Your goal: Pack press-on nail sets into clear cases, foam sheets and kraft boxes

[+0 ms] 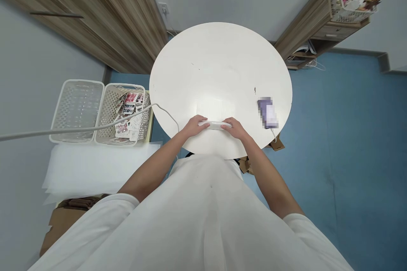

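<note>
A white roll point(215, 125) lies crosswise near the front edge of the round white table point(219, 55). It looks like thin packing sheet wound up; whatever may be inside is hidden. A pale, thin flat sheet point(216, 109) seems to spread on the tabletop just beyond it. My left hand point(194, 126) grips the roll's left end, thumb on the near side and fingers over the top. At the right end, my right hand point(234, 127) holds it in the same way.
A phone-like purple thing point(268, 112), blurred, lies on the table's right with a white cable. Left stand a basket of printed cards point(129, 116), a basket with clear plastic point(78, 110) and stacked white sheets point(95, 171). A white cable point(127, 117) crosses the left side.
</note>
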A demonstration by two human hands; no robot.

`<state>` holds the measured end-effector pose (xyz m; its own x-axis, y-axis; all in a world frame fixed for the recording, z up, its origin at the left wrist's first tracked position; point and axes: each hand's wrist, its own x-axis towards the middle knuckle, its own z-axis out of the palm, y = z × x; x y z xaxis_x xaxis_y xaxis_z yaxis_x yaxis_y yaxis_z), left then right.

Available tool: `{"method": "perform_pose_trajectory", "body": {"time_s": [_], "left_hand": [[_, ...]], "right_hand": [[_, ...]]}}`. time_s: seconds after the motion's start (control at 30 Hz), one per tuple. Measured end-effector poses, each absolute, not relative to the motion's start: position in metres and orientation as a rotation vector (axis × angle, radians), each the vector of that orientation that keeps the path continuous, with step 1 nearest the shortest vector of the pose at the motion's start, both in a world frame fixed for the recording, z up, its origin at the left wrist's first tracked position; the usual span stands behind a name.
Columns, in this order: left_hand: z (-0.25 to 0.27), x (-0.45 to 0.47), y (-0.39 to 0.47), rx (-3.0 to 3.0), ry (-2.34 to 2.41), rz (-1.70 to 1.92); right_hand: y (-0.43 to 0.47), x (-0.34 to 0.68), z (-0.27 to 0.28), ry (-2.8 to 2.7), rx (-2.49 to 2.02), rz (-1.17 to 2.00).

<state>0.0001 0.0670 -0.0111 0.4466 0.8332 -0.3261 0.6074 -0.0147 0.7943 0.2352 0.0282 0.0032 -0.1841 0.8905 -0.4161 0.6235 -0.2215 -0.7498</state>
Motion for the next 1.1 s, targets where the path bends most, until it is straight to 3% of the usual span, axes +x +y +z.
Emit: {"method": "perform_pose_trajectory", "body": {"time_s": [0.13,0.37,0.53,0.67,0.77,0.87,1.1], "left_hand": [[-0.023,-0.008,0.072,1.52,1.482,0.379],[-0.029,-0.005,0.073,1.456,1.717,0.385],[-0.033,-0.001,0.072,1.447,1.807,0.336],[-0.024,0.009,0.064,1.723,1.893,0.428],[-0.015,0.026,0.054,2.107,1.687,0.397],[-0.013,0.045,0.046,2.291,1.385,0.212],[-0.019,0.054,0.046,2.225,1.337,0.063]], "right_hand": [[0.039,0.241,-0.009,-1.524,-1.913,1.377],[0.035,0.241,-0.027,-1.58,-2.144,0.993],[0.028,0.233,-0.031,-1.554,-2.136,0.925],[0.021,0.232,-0.03,-1.45,-2.13,0.926],[0.015,0.233,-0.027,-1.297,-2.15,0.877],[0.014,0.234,-0.026,-1.12,-2.146,1.008],[0.035,0.237,-0.025,-0.872,-2.024,1.394]]}}
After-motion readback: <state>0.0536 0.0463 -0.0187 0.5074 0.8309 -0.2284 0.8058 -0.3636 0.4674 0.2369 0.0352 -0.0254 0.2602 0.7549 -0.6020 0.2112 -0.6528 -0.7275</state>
